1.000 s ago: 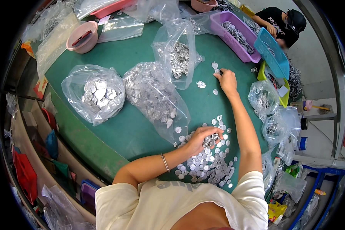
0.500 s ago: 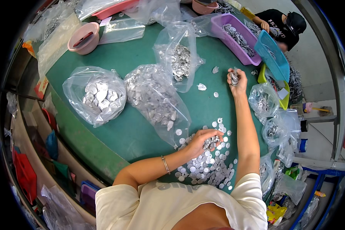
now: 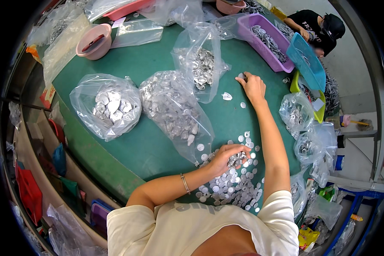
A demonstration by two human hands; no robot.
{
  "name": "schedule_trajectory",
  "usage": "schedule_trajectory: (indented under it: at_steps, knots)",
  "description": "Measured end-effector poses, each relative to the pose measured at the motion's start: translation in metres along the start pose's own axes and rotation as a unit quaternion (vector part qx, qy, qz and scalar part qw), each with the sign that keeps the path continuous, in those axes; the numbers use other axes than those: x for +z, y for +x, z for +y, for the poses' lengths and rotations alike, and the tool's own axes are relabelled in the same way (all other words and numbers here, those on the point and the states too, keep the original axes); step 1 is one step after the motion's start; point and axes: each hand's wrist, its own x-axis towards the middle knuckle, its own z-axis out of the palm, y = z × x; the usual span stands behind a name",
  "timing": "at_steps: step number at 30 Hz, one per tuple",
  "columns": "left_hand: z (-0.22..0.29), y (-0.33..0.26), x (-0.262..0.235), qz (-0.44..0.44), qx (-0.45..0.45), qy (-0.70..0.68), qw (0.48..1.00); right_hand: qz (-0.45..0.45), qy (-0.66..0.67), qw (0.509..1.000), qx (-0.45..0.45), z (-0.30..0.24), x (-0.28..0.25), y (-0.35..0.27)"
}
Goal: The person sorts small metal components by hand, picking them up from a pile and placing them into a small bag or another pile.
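Change over the last half second: my right hand (image 3: pixel 254 87) has swung left and down onto the grey piece (image 3: pixel 242 76) that lay alone on the green surface (image 3: pixel 158 147), toward its far right corner. Thumb and fingertips now meet that piece; can't tell if it's pinched tight or only touched. Pieces showed in that palm just before; palm is turned away now, so can't confirm them.

Means one fewer piece lying untouched out there. The shield-shaped piece (image 3: pixel 227 97) and small round piece (image 3: pixel 242 105) haven't moved, both loose near my right wrist, nothing on them.

Left hand (image 3: pixel 227 158) unchanged: fingers curled around a clump of silver pieces (image 3: pixel 236 160), just over the disc pile (image 3: pixel 230 187) by the surface's near edge. Long clear bag (image 3: pixel 187 145) lies beyond it, round clear bag (image 3: pixel 134 100) toward the left edge.
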Motion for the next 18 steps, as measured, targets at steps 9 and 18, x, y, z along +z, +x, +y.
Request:
schedule_trajectory:
  at_steps: [9, 18]
  knots:
    - [-0.001, 0.001, -0.001, -0.001, -0.007, 0.015, 1.0, 0.014, 0.644, 0.749, 0.155, 0.032, 0.0, 0.002]
    - [-0.002, 0.001, -0.001, -0.005, -0.006, 0.014, 1.0, -0.153, 0.822, 0.499, 0.23, 0.008, -0.011, -0.029]
